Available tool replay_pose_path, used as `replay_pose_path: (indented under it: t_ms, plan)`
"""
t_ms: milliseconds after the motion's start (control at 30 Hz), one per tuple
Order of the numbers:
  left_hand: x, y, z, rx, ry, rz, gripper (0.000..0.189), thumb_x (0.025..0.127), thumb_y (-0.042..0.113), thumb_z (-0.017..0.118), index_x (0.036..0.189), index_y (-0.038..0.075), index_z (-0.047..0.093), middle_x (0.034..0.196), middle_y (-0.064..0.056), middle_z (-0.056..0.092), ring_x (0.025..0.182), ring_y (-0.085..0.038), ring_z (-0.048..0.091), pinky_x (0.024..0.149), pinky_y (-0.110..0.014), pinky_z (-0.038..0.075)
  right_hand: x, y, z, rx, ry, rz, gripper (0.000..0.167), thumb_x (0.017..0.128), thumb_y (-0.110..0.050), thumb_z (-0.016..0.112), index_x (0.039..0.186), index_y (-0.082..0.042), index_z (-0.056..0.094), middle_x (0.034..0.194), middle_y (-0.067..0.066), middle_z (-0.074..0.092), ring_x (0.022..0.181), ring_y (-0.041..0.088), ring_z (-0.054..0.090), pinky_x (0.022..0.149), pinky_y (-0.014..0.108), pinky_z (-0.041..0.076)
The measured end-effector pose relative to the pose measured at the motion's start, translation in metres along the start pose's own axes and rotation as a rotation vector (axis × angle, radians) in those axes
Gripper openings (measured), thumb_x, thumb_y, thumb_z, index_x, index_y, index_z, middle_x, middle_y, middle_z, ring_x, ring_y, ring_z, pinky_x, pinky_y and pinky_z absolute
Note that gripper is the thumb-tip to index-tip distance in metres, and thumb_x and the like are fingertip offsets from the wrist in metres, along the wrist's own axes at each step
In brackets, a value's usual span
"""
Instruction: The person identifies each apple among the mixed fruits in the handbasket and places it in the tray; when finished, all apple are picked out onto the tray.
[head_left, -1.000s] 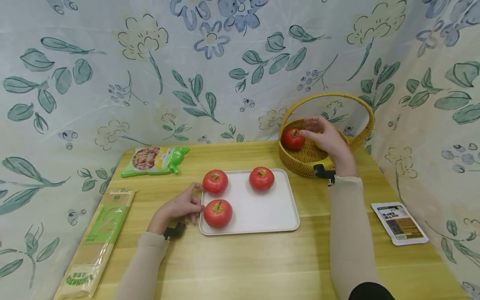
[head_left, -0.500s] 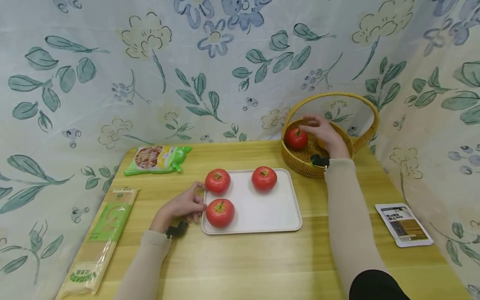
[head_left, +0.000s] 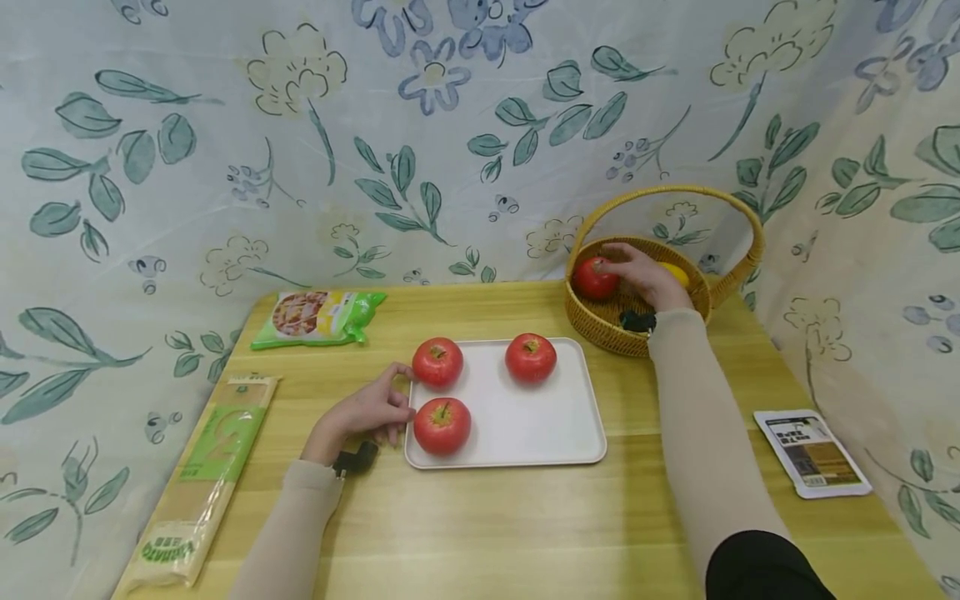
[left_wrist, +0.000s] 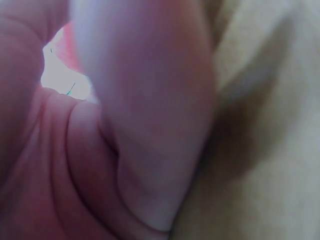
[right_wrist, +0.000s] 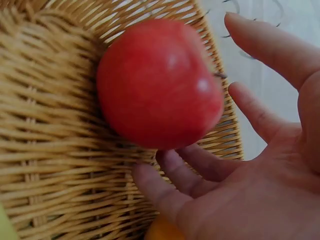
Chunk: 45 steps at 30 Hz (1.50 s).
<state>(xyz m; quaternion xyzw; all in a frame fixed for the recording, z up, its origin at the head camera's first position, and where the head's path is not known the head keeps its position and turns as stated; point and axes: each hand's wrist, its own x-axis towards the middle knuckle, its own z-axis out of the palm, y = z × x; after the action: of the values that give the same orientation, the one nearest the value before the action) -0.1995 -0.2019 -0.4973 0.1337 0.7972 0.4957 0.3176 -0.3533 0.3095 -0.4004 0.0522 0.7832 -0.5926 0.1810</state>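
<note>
My right hand [head_left: 643, 275] reaches into the wicker basket [head_left: 600, 331], fingers spread around a red apple [right_wrist: 157, 85]. In the right wrist view, several fingertips lie right beneath the apple, while the thumb and another finger stand off beyond its stem side. My left hand [head_left: 366, 413] rests at the left edge of a white tray [head_left: 525, 429]; thumb and forefinger are apart, their tips right at the rim. On that tray sit a back left apple [head_left: 437, 363], a front left apple [head_left: 442, 426] and a back right apple [head_left: 530, 358].
A yellow fruit [head_left: 676, 274] lies in the basket, whose tall handle [head_left: 660, 190] arches above my right hand. Around the table are a green snack bag [head_left: 318, 317], a long noodle packet [head_left: 210, 475] and a white-edged packet [head_left: 812, 452]. A floral cloth [head_left: 420, 167] hangs behind.
My right hand has moved left and lower in the basket, closer around the apple, uncovering the yellow fruit at right. My left hand stays at the tray. The head view has shifted slightly.
</note>
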Motion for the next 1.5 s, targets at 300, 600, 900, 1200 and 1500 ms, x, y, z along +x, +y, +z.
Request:
replay_pose_path:
  t_ms: [300, 600, 900, 1200, 1500]
  plan:
    - [0.0, 0.0, 0.0, -0.003, -0.002, -0.002, 0.065, 0.097, 0.022, 0.074, 0.144, 0.016, 0.03, 0.077, -0.006, 0.071, 0.054, -0.017, 0.067, 0.048, -0.027, 0.053, 0.017, 0.021, -0.003, 0.015, -0.024, 0.029, 0.085, 0.106, -0.021, 0.065, 0.171, -0.019, 0.012, 0.178, 0.022, 0.004, 0.161, 0.043, 0.023, 0.131, 0.058, 0.027]
    - [0.0, 0.002, 0.0, 0.004, 0.001, 0.002, 0.064, 0.097, 0.02, 0.073, 0.144, 0.017, 0.03, 0.078, -0.006, 0.07, 0.054, -0.017, 0.066, 0.047, -0.027, 0.052, 0.018, 0.021, -0.003, 0.018, -0.041, 0.027, 0.088, 0.105, -0.017, 0.065, 0.171, -0.018, 0.007, 0.178, 0.023, -0.001, 0.161, 0.046, 0.02, 0.13, 0.061, 0.027]
    - [-0.001, 0.001, -0.001, 0.002, 0.003, -0.001, 0.063, 0.098, 0.021, 0.073, 0.144, 0.016, 0.03, 0.077, -0.006, 0.07, 0.054, -0.017, 0.066, 0.048, -0.027, 0.053, 0.017, 0.019, 0.0, -0.018, -0.038, 0.033, 0.088, 0.105, -0.015, 0.065, 0.171, -0.016, 0.008, 0.177, 0.024, 0.004, 0.159, 0.046, 0.025, 0.129, 0.06, 0.03]
    - [-0.001, 0.001, -0.001, 0.005, 0.008, 0.001, 0.065, 0.097, 0.021, 0.073, 0.144, 0.016, 0.03, 0.078, -0.006, 0.071, 0.055, -0.017, 0.067, 0.048, -0.027, 0.053, 0.022, 0.02, 0.001, -0.023, -0.02, 0.024, 0.087, 0.104, -0.014, 0.066, 0.171, -0.017, 0.01, 0.178, 0.022, 0.005, 0.159, 0.045, 0.026, 0.129, 0.06, 0.031]
    - [0.0, 0.001, 0.001, -0.011, 0.007, -0.001, 0.064, 0.097, 0.019, 0.072, 0.144, 0.016, 0.029, 0.077, -0.006, 0.07, 0.054, -0.017, 0.066, 0.047, -0.027, 0.052, 0.021, 0.021, -0.001, -0.07, 0.011, 0.017, 0.085, 0.103, -0.015, 0.068, 0.17, -0.014, 0.017, 0.176, 0.025, 0.014, 0.157, 0.045, 0.03, 0.126, 0.06, 0.035]
